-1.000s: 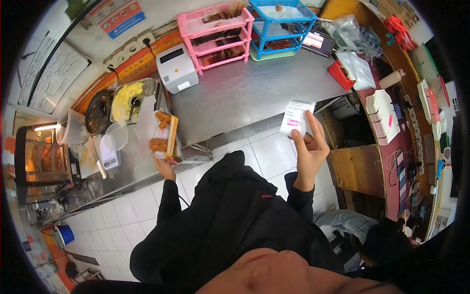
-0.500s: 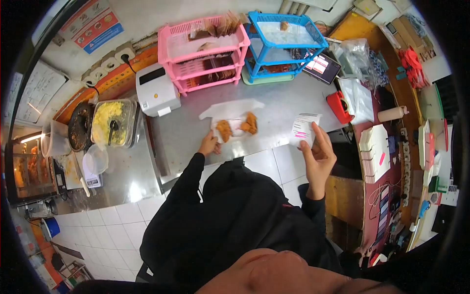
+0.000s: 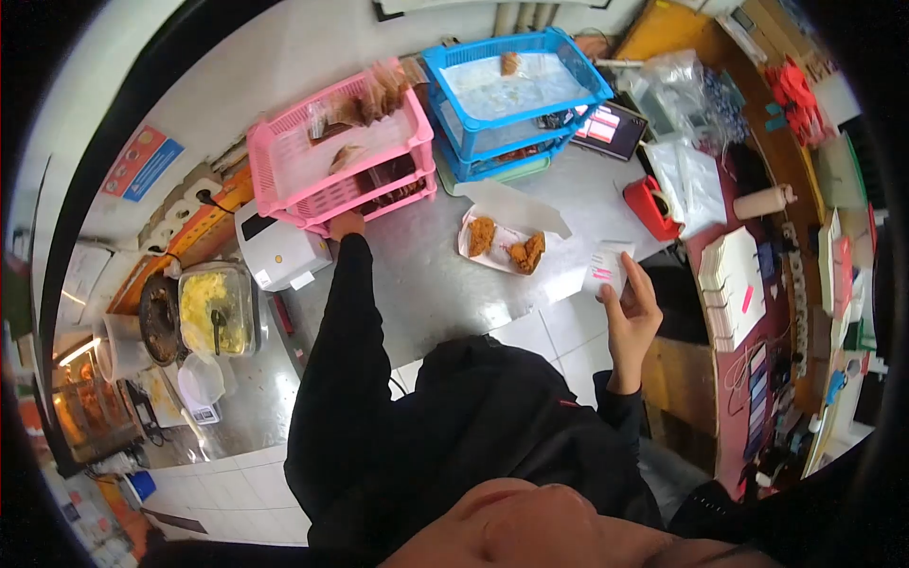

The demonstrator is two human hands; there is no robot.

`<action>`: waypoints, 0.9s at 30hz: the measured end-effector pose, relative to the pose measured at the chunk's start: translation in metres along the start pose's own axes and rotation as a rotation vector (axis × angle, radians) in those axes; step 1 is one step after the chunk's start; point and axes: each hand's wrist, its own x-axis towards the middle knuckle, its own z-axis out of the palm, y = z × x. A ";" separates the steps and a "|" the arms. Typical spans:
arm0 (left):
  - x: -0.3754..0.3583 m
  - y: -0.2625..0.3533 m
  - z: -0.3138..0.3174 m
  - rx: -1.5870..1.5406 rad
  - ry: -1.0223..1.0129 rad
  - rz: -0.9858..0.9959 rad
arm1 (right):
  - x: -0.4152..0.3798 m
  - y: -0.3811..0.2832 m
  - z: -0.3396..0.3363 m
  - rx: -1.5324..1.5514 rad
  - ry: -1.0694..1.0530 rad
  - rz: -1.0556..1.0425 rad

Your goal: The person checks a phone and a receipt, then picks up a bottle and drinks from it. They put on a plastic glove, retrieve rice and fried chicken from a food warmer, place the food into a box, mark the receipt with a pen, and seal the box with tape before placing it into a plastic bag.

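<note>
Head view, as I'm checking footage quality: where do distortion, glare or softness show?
Head view: strong wide-angle bending, black corners; head view: pale glare on the steel counter; head view: fine print on the slip in the right hand too soft to read.

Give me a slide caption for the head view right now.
Left hand at the pink rack, right hand holding a printed slip; open box of fried pieces on the counter.

No legible text, even on paper slip [image 3: 604, 266].
</note>
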 end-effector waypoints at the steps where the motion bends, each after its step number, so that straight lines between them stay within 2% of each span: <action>1: 0.006 0.000 -0.006 0.003 0.104 0.041 | 0.000 -0.003 0.001 0.009 0.000 -0.008; 2: 0.016 -0.007 0.005 0.012 0.104 0.057 | 0.000 -0.005 0.002 0.019 -0.002 -0.021; 4: 0.026 -0.015 0.015 0.119 0.271 0.259 | -0.003 -0.003 0.003 0.036 0.018 -0.012; 8: 0.031 -0.014 0.020 0.012 0.149 0.164 | -0.009 0.005 0.004 0.047 0.017 0.024; 12: 0.026 -0.014 0.032 -0.013 0.255 0.141 | -0.011 0.005 0.007 0.062 -0.028 0.043; 14: 0.014 -0.006 0.017 -0.279 0.243 0.146 | -0.010 0.006 0.006 0.034 -0.049 0.042; 15: 0.014 -0.006 0.026 -0.406 0.394 0.246 | -0.010 0.007 0.006 0.010 -0.061 0.044; 16: 0.015 -0.005 0.027 -0.404 0.394 0.244 | -0.010 0.006 0.007 0.011 -0.064 0.045; 18: 0.011 -0.003 0.029 -0.464 0.261 0.411 | -0.009 0.005 0.011 0.059 -0.068 0.047; 19: 0.004 0.001 0.015 -0.555 -0.008 0.314 | -0.009 0.005 0.014 0.060 -0.073 0.044; 22: 0.005 0.005 0.017 -0.731 -0.102 0.315 | -0.005 0.006 0.019 0.049 -0.127 0.017; 23: 0.009 0.004 0.022 -0.739 -0.095 0.309 | -0.003 0.007 0.021 0.030 -0.140 -0.001; 25: 0.014 0.002 0.030 -0.670 0.269 0.336 | 0.000 0.003 0.024 0.022 -0.159 0.000; 26: 0.017 -0.001 0.032 -0.674 0.269 0.331 | 0.001 0.002 0.025 0.018 -0.163 -0.003; 27: 0.019 -0.003 0.035 -0.750 0.159 0.372 | 0.002 0.001 0.025 0.012 -0.165 -0.003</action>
